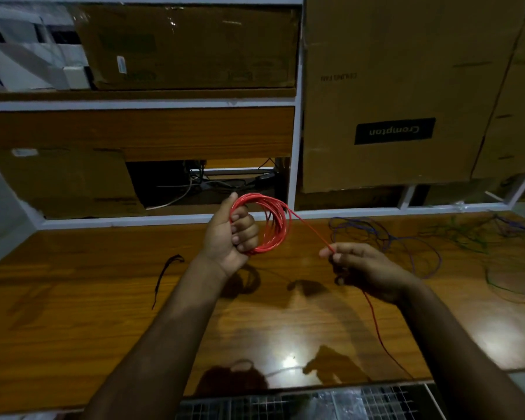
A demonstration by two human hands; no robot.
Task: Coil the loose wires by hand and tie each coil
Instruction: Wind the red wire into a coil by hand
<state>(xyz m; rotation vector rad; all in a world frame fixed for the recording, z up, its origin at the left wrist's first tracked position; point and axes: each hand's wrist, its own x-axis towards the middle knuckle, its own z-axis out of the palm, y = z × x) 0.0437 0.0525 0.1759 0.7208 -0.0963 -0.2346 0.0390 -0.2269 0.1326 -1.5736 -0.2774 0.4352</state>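
Gripping a glossy red wire coil of several loops in my left hand, above the wooden table; my right hand is pinching its straight tail, which is trailing down past my wrist.

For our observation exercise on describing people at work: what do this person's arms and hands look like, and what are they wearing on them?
Both forearms are bare up to the picture's lower edge, with no sleeves in view. The left hand and the right hand wear no gloves. No watch, bracelet or ring can be made out, though the light is dim.
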